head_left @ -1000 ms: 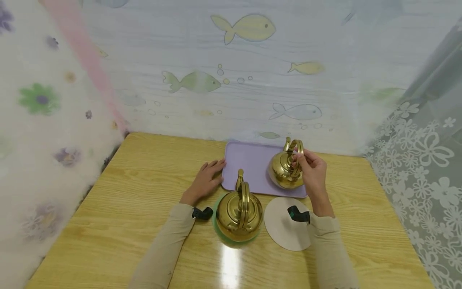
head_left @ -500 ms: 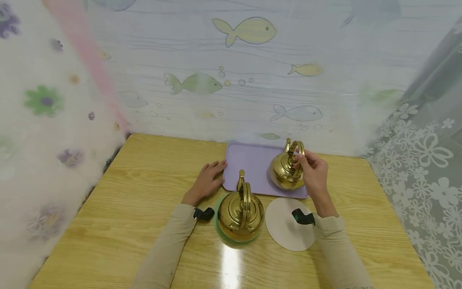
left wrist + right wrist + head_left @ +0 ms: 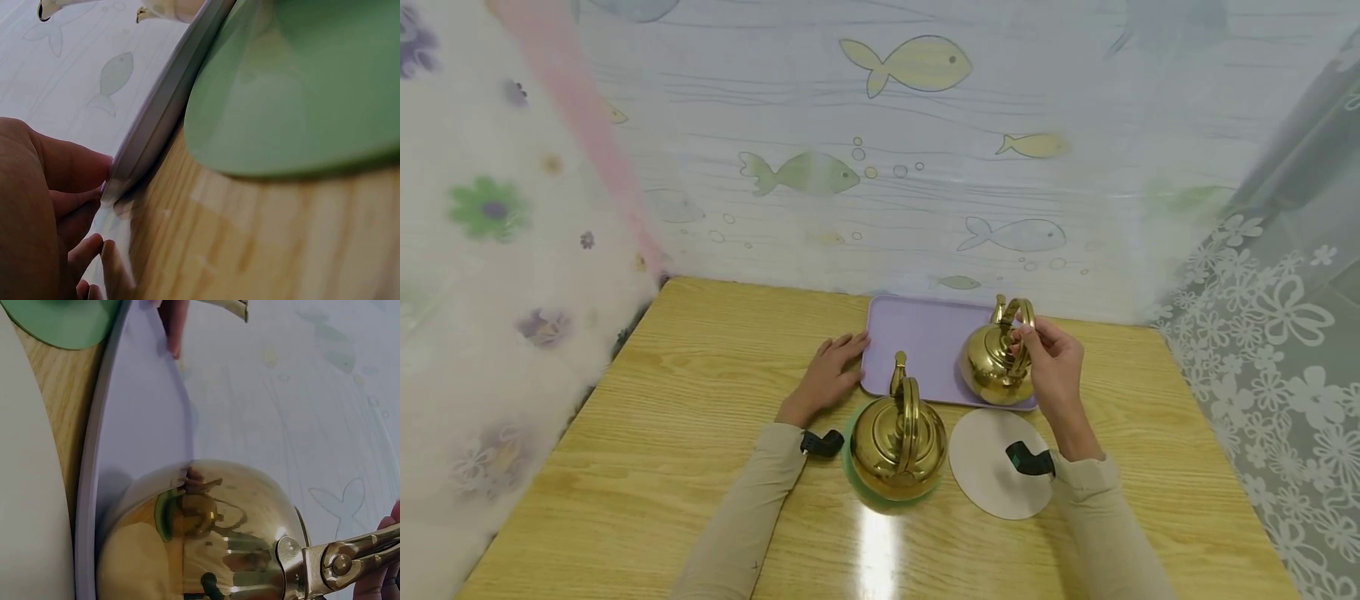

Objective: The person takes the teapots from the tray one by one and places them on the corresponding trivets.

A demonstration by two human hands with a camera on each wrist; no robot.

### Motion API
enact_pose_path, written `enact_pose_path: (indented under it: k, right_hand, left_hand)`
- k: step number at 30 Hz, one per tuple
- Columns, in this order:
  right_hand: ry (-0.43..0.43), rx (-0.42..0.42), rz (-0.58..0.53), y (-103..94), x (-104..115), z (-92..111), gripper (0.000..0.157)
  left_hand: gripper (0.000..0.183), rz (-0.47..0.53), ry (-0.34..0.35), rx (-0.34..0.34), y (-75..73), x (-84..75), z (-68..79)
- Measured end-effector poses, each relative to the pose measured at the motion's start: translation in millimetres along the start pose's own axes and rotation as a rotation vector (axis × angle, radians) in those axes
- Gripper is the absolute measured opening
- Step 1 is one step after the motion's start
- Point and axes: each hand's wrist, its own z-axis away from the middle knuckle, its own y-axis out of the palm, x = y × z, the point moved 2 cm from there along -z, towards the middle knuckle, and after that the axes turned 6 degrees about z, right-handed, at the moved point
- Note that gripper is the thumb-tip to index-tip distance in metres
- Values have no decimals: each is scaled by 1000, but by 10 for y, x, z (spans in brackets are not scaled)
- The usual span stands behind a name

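My right hand [image 3: 1057, 371] grips the arched handle of a small brass kettle [image 3: 992, 362], which is over the right end of a lilac tray [image 3: 910, 325]. In the right wrist view the round kettle body [image 3: 206, 537] overlaps the tray's floor. My left hand [image 3: 823, 379] lies at the tray's left end, its fingertips touching the rim; the left wrist view shows them against the rim's outer side. A second brass kettle [image 3: 887, 450] stands on a round green mat [image 3: 847, 454], just in front of the tray.
A round pale mat [image 3: 988, 475] lies right of the green one, partly under my right wrist. The wooden table [image 3: 700, 358] meets a fish-print curtain [image 3: 805, 242] behind the tray. Black camera mounts [image 3: 823, 444] stick out from both wrists.
The kettle in my right hand has moved slightly towards me, to the tray's near edge. My left hand and the second kettle have stayed in place.
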Motion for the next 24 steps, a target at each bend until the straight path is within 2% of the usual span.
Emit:
enact_pose_path:
  k: [5,15,24]
  right_hand:
    - [-8,-13,-21,10,2,30,22]
    - [-12,-19,10,13,10,49,36]
    - [-13,-21,-6,24,26,65,33]
  left_hand:
    - [59,-2,2,0,-2,0,-6]
    - [59,2,-5,7,-10,-19,-2]
    - [59,-5,9,-2,-11,-8,3]
